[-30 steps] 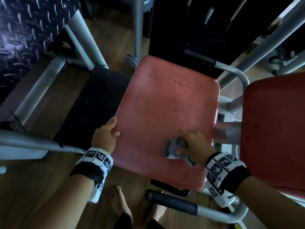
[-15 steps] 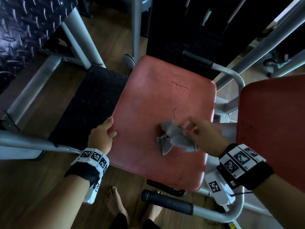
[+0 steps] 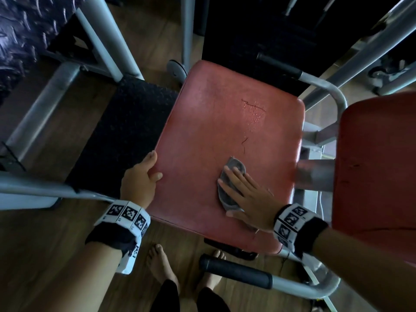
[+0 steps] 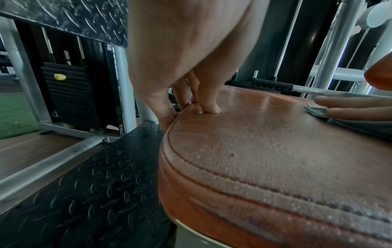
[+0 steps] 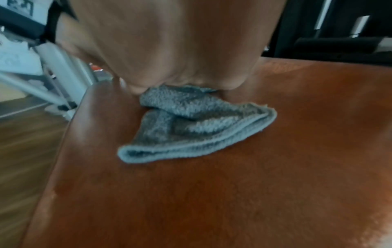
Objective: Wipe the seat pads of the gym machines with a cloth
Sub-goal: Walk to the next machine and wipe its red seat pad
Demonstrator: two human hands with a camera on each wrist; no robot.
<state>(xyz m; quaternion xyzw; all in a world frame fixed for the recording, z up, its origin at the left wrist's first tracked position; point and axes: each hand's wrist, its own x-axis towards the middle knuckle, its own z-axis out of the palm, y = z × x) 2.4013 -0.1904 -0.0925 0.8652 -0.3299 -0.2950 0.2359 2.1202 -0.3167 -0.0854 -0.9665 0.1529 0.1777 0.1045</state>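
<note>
The red seat pad [image 3: 213, 131] fills the middle of the head view, with a crack and water droplets [image 3: 254, 113] on its far right part. A folded grey cloth [image 3: 235, 165] lies on the pad's near right part. My right hand [image 3: 243, 190] presses flat on it with straight, spread fingers. In the right wrist view the cloth [image 5: 191, 134] sticks out from under the palm [image 5: 169, 42]. My left hand [image 3: 153, 165] grips the pad's left edge, thumb [image 4: 208, 107] on top of the pad [image 4: 275, 151], fingers down its side.
A second red pad [image 3: 378, 165] stands close on the right, with a grey tube [image 3: 315, 176] between the two. A black-grip handle [image 3: 236, 271] runs below the seat's near edge. A black tread plate [image 3: 117, 136] lies left, and bare feet [image 3: 159, 264] stand on the wood floor.
My right hand held the cloth bunched, lifted it off the pad, and now lies flat on it with straight fingers. The left hand stays on the pad's left edge.
</note>
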